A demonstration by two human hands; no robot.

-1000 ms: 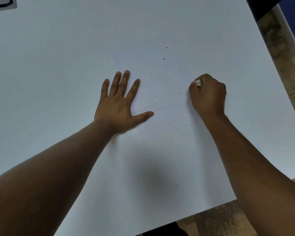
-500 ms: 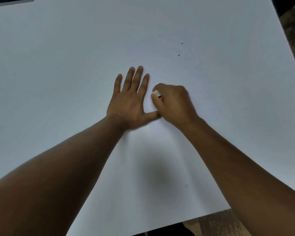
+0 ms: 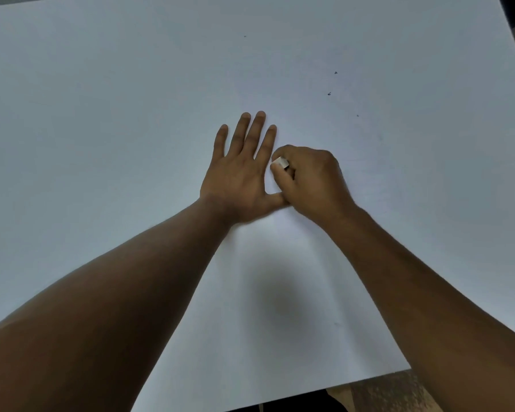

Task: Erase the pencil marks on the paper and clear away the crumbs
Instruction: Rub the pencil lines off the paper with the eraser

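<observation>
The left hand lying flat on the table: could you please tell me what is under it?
The left hand presses flat, fingers spread, on white paper covering the table. Any pencil marks beneath the palm are hidden. Its thumb tip disappears under the right hand, which holds a white eraser.

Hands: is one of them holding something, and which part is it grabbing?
The right hand pinches a small white eraser by its lower part; its top end pokes out. The left hand holds nothing, lying flat on the paper.
</observation>
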